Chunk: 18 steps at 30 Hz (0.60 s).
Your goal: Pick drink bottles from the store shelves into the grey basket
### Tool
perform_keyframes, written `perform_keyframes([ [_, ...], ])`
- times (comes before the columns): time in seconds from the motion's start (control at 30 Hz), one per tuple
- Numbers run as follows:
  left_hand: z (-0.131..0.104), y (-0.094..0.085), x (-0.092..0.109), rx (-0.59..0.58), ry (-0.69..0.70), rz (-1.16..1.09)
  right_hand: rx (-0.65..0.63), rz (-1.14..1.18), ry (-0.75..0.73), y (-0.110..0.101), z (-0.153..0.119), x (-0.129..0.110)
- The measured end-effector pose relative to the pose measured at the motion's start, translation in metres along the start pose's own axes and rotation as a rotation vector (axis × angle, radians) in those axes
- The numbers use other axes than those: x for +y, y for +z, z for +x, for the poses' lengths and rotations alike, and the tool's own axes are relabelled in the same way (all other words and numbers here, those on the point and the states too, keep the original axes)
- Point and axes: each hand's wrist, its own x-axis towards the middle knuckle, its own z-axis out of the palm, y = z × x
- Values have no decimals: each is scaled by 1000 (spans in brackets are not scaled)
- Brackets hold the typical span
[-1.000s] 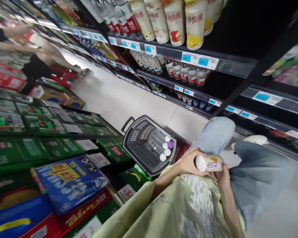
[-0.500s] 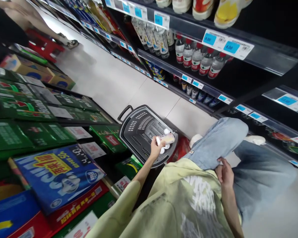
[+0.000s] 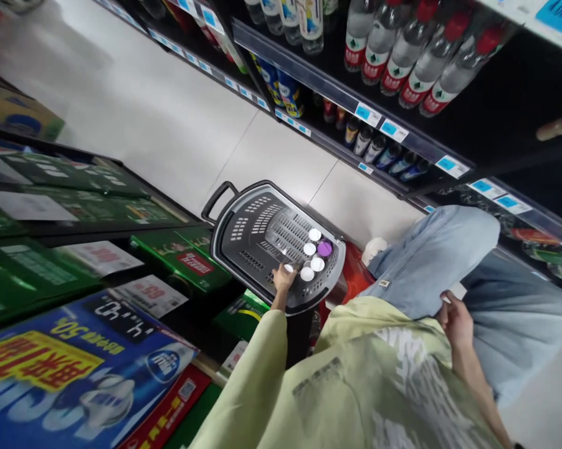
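Observation:
My left hand (image 3: pixel 283 279) is down inside a dark shopping basket (image 3: pixel 232 234), its fingers closed around a white-capped bottle (image 3: pixel 289 268). Most of that bottle is hidden by the hand and the steep angle. Several more bottles stand upright at the basket's right end, their white caps (image 3: pixel 308 273) showing beside a purple cap (image 3: pixel 324 248). Against the jeans, my right hand (image 3: pixel 456 321) is closed on a small white piece (image 3: pixel 458 290) that looks like paper, mostly covered by the fingers.
Shelves with water bottles (image 3: pixel 402 59) and smaller drinks (image 3: pixel 374 149) run along the right. Stacked green cartons (image 3: pixel 23 284) and a blue box (image 3: pixel 89 368) with price cards line the left. Pale tiled floor (image 3: pixel 169 118) lies between. Something red (image 3: pixel 356 271) sits beside the basket.
My left hand has lowered the bottle from above the other bottles into the basket, further left. My view has shifted closer to the basket. The right hand still holds the white piece.

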Motion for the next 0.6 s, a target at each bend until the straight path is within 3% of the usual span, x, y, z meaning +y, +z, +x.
perform_keyframes([
  [0.27,43,40,-2,-79,158,-90,177,70,74,15,-19,-1],
  [0.37,60,46,4,-87,210,-120,177,80,21,26,-26,-4],
  [0.47,72,51,7,-85,175,16,182,91,-9,33,-30,-6],
  [0.6,78,60,1,-137,219,45,164,74,-27,31,-30,-5],
])
